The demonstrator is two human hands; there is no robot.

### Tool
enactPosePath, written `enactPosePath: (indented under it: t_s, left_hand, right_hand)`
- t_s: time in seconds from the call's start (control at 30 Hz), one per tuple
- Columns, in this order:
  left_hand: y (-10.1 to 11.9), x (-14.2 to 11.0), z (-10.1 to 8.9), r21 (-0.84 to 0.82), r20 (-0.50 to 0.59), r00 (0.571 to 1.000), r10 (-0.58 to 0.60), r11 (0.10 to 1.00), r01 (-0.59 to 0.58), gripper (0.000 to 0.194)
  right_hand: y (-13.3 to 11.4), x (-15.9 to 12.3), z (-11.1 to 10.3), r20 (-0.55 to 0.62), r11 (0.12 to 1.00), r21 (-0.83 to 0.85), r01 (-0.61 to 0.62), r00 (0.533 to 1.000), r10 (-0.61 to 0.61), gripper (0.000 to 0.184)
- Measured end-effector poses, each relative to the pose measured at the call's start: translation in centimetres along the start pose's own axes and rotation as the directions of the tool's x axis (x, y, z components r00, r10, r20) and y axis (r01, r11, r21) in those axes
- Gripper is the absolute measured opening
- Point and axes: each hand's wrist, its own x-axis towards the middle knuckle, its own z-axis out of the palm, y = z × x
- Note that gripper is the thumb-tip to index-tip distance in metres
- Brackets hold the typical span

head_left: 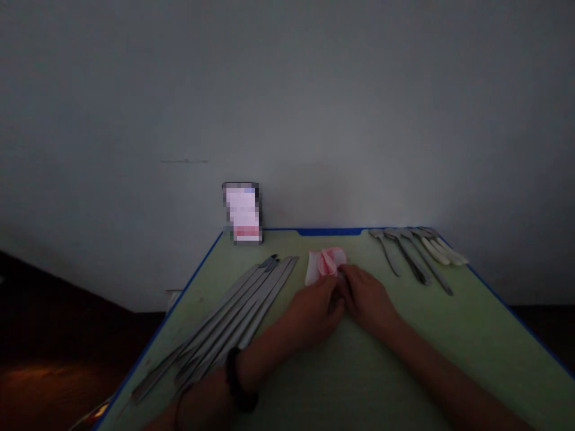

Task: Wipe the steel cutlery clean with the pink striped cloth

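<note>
A folded pink-and-white napkin (314,266) lies near the middle of the table, with a rolled pink fold standing up at its centre. My left hand (317,305) reaches its near side with the fingers closed and pressed together. From the right, my right hand (366,296) meets it there, its fingers bent and pinched at the napkin's near right edge. Both hands touch each other, and they hide the napkin's near part and the fingertips. Whether the napkin is paper or cloth, I cannot tell in this dim light.
Several metal table knives (245,314) lie fanned beside my left forearm. Several spoons (411,251) rest at the back right, next to white-handled cutlery (442,250). A phone (245,212) leans against the wall (314,120) behind the blue-edged green table (449,341).
</note>
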Motion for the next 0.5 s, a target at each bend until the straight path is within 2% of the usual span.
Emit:
enactPosePath:
  t_s: [0.1,0.17,0.2,0.3,0.43,0.5]
  left_hand:
    - [-0.5,0.2,-2.5,0.124,-0.004,0.998,-0.055,0.991,0.055,0.021]
    - [-1.5,0.3,-4.4,0.302,-0.012,0.99,-0.139,0.943,0.136,0.028]
    - [-2.1,0.2,-5.4,0.404,0.035,0.979,-0.2,0.899,0.169,0.031]
    - [-4.5,-0.3,-8.0,0.488,0.09,0.941,-0.327,0.838,0.245,0.04]
    - [-6.7,-1.1,-9.6,0.533,0.136,0.881,-0.454,0.783,0.321,0.086]
    - [-7.3,-1.1,-9.7,0.547,0.151,0.85,-0.504,0.759,0.353,0.092]
  right_hand:
    - [-0.5,0.1,-0.2,0.002,0.997,-0.072,0.023,1.0,-0.023,0.038]
    - [-0.9,0.2,-0.2,-0.006,0.993,-0.111,0.034,0.999,-0.035,0.044]
    - [-1.0,0.2,-0.1,-0.009,0.991,-0.126,0.036,0.999,-0.038,0.046]
    - [-1.2,0.2,0.0,-0.022,0.988,-0.149,0.032,0.999,-0.036,0.044]
    - [-1.0,0.2,0.2,-0.042,0.988,-0.15,0.023,0.999,-0.029,0.04]
    - [-0.9,0.2,0.3,-0.047,0.989,-0.149,0.023,0.998,-0.03,0.04]
